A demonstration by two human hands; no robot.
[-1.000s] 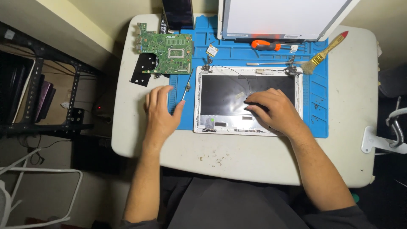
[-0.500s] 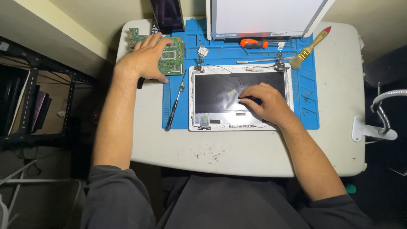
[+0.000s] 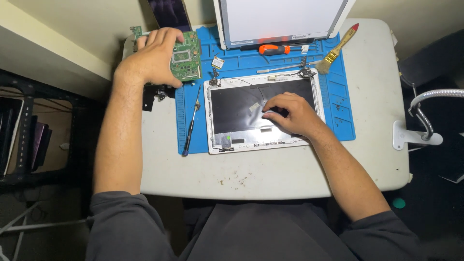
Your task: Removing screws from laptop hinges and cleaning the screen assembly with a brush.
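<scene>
The person wears a dark grey, long-sleeved top of soft, matte cloth. Both sleeves are pushed up and bunched in loose folds near the elbows, just off the near edge of the desk (image 3: 270,179), so the 2 forearms are bare. The left hand (image 3: 152,55) and right hand (image 3: 290,113) carry no gloves, rings or watch. Dark grey cloth also covers the lap below the desk edge.

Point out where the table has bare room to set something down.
Free: the white table strip between the laptop lid and the near edge, and right of the blue mat. Crowded: the back, around the circuit board under the left hand, orange screwdriver and brush.
</scene>
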